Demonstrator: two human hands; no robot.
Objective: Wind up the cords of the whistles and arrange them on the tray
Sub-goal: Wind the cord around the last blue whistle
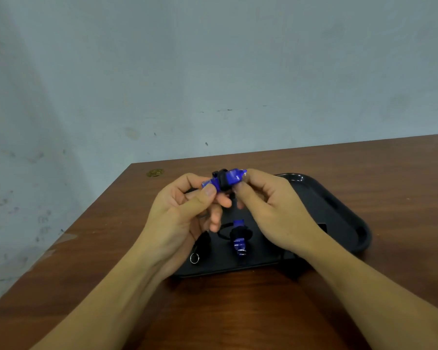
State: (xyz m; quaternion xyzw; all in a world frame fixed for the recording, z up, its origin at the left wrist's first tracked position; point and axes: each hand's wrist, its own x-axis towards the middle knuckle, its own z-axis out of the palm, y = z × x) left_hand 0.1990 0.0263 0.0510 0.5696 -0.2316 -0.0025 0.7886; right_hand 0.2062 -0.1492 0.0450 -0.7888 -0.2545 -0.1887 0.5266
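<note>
Pale blue-grey plaster, scuffed and stained, fills the upper half of my view as a wall [213, 59]. Below it runs a brown wooden table [377, 178] with its far-left corner in sight, and a small brass-coloured fitting [155, 172] sits in the wood near that corner.

On the table I see a black tray [339, 213] with rounded corners and a raised rim, partly covered by my forearms.

My left hand [185, 218] is raised above the tray's left part, thumb and fingers curled in a pinch on the left end of a blue whistle [229, 179]. My right hand [271, 205] pinches the whistle's right end between thumb and fingertips, the other fingers curled under. The whistle is held level between both hands, off the tray, and a black cord [221, 176] is wrapped round its middle.

A second blue whistle [239, 242] lies on the tray floor beneath my hands, its own black cord bundled round its body with a loop trailing to the left. Near the tray's front-left edge I make out a small metal ring [194, 258] joined to a dark piece just beyond it; whether that piece is another whistle I cannot tell.
</note>
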